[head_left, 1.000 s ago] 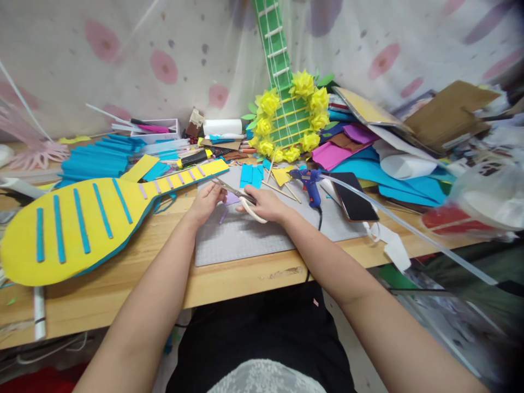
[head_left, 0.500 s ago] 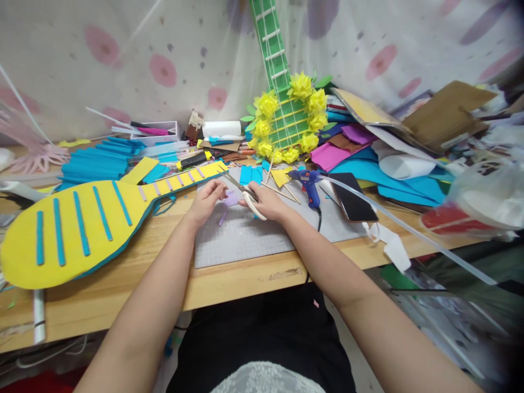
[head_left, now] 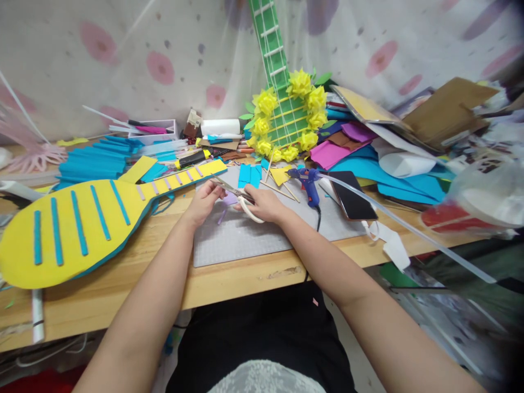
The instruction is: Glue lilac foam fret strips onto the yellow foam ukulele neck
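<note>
My right hand [head_left: 265, 203] is closed on white-handled scissors [head_left: 236, 192], blades pointing left toward my left hand [head_left: 203, 200]. My left hand pinches a small purple foam piece [head_left: 230, 199] at the blades. Both hands are over a grey cutting mat [head_left: 245, 237] on the wooden table [head_left: 229, 281]. A thin purple strip [head_left: 222, 216] lies on the mat under them.
A yellow foam guitar shape with blue strips [head_left: 77, 221] lies left. A green guitar with yellow paper flowers [head_left: 286, 117] leans at the back. A blue glue gun [head_left: 309, 183], black phone [head_left: 352, 196], blue foam strips [head_left: 96, 161] and stacked foam sheets [head_left: 368, 158] crowd the table.
The hands stay in place over the mat; the scissors shift slightly against the purple piece, and the view drifts a little.
</note>
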`<control>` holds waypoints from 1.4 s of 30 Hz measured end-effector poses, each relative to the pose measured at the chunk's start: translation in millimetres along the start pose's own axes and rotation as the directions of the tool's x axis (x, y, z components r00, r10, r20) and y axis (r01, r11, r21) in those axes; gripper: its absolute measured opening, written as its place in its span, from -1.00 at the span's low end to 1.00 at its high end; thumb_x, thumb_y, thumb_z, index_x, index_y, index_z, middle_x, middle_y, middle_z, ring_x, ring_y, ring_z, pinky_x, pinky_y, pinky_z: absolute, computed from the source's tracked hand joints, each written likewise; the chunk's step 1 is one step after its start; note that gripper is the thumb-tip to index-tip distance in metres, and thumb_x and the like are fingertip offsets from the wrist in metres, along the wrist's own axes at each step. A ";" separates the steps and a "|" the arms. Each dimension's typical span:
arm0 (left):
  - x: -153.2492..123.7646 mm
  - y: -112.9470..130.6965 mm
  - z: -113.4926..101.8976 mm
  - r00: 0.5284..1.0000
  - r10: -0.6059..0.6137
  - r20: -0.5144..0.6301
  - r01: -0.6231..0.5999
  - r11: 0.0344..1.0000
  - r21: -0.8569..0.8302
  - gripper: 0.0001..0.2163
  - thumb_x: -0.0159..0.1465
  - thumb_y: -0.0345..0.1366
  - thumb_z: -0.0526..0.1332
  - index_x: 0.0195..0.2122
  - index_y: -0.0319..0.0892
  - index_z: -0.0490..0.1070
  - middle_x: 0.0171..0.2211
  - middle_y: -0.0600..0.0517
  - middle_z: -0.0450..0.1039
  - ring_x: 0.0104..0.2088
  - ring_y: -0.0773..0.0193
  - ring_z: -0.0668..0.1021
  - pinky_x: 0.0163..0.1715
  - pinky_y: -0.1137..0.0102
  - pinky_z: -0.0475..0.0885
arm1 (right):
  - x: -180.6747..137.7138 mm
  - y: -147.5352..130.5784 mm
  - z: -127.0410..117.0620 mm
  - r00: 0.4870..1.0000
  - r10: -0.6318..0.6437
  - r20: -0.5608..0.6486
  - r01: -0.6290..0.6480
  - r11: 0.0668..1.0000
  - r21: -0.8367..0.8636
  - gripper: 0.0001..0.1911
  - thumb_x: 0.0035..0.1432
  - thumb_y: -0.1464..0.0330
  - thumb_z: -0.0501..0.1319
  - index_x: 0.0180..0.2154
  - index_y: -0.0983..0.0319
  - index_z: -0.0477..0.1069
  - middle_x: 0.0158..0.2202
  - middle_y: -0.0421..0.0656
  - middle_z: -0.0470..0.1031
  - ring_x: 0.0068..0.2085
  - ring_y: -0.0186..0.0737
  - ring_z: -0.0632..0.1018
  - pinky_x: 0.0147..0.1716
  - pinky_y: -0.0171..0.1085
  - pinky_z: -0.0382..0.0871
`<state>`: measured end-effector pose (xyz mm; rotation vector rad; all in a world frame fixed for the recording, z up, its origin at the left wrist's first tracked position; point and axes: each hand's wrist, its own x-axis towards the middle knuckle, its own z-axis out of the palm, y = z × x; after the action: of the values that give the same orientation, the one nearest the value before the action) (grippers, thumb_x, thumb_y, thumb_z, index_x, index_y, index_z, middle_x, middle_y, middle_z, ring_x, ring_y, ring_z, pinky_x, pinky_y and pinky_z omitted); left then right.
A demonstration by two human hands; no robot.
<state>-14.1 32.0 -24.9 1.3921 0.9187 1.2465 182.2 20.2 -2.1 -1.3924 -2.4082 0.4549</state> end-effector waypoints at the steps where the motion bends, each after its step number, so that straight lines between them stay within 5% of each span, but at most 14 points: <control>1: -0.1 0.4 -0.4 1.000 -0.001 0.002 0.001 1.000 0.002 -0.70 0.08 -0.04 0.23 -0.44 -0.20 0.29 -0.53 0.10 0.28 -0.45 0.38 0.36 -0.33 0.43 0.26 | 0.3 -0.2 0.1 1.000 0.002 0.000 -0.002 1.000 -0.003 -0.60 0.07 -0.01 0.05 -0.30 0.20 0.24 -0.45 -0.18 0.41 -0.45 -0.28 0.37 -0.49 -0.36 -0.02; 10: -2.2 15.4 6.1 1.000 0.021 0.023 -0.019 0.998 -0.061 -0.71 0.09 -0.06 0.22 -0.50 -0.18 0.25 -0.60 0.13 0.16 -0.50 0.39 0.29 -0.36 0.43 0.24 | 5.3 3.1 1.8 0.999 0.022 -0.026 -0.022 1.000 -0.003 -0.61 0.09 0.00 0.03 -0.35 0.20 0.27 -0.46 -0.18 0.41 -0.46 -0.30 0.34 -0.48 -0.37 -0.01; 42: -1.8 7.3 6.6 0.996 0.060 -0.062 -0.061 0.998 -0.017 -0.69 0.10 -0.02 0.20 -0.48 -0.18 0.25 -0.58 0.14 0.17 -0.51 0.40 0.26 -0.41 0.45 0.19 | 4.6 -5.6 -5.4 0.998 0.033 0.046 -0.032 0.999 -0.017 -0.58 0.06 -0.02 0.05 -0.32 0.21 0.26 -0.45 -0.20 0.40 -0.46 -0.30 0.32 -0.49 -0.37 -0.03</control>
<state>-8.5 27.6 -17.9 1.3820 0.9105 1.3469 178.0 22.2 5.7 -1.4449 -2.4346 0.4815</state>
